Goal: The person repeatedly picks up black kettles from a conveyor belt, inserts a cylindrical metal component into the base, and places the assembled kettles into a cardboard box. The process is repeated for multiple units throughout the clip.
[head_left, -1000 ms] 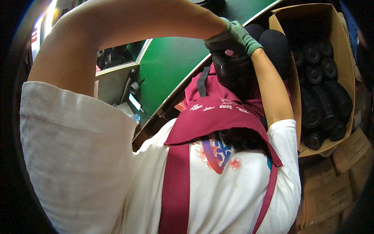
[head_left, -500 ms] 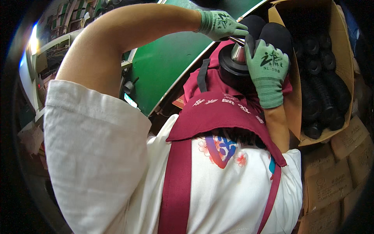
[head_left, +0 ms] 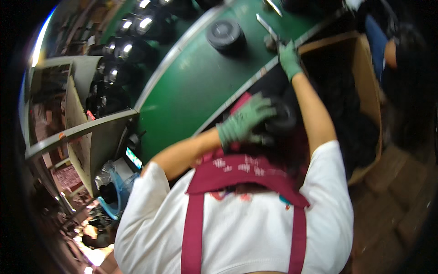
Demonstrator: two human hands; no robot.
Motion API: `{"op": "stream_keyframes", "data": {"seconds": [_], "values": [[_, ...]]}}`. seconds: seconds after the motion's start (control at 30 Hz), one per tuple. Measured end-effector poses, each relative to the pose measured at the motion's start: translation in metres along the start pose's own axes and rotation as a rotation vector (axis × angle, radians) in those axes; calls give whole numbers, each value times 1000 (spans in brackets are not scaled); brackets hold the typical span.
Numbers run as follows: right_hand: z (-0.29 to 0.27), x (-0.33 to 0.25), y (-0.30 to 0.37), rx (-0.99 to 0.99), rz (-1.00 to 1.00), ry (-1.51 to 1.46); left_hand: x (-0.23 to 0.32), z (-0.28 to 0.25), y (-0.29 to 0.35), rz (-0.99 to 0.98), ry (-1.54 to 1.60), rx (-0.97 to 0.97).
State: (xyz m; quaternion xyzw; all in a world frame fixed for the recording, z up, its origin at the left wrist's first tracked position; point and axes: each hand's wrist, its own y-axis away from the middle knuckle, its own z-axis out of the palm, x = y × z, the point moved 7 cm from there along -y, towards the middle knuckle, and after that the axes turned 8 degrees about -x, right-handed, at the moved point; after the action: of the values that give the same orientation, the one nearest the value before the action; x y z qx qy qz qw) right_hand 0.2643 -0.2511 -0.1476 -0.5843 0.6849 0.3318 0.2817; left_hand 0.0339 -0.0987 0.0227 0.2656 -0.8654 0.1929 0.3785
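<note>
My right hand, in a green glove, reaches to the green table's near edge. Its fingers are closed at the end of a thin metal tool; the grip is somewhat blurred. Beside the tool is a small grey lump. Low over my lap, my left hand, also gloved, has its fingers stretched apart. They point to a black round part on my lap; blur hides whether they touch it. A dark red apron covers my front.
Black discs lie on the green table. To the right stands an open cardboard box with dark contents. Shiny black parts crowd beyond the rail at left. A lit phone sits lower left. Another person's arm shows far right.
My hands have parted: the right has moved from my lap up to the table's edge, the left has come down and opened. The silver cone on the black part no longer shows. The view has shifted.
</note>
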Motion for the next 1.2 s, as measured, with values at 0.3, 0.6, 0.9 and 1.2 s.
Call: {"op": "stream_keyframes", "data": {"seconds": [0.3,0.6,0.9,1.2], "values": [[-53,-128,60,-434,-320,-882,-31,-162,100,-277,652,986],[-75,-233,30,-498,-431,-590,-227,-221,17,-537,1464,578],[26,-208,-129,26,155,-787,-365,-252,-17,-1028,259,697],[95,-217,-249,-96,142,-698,-301,-348,19,-905,-863,777]]}}
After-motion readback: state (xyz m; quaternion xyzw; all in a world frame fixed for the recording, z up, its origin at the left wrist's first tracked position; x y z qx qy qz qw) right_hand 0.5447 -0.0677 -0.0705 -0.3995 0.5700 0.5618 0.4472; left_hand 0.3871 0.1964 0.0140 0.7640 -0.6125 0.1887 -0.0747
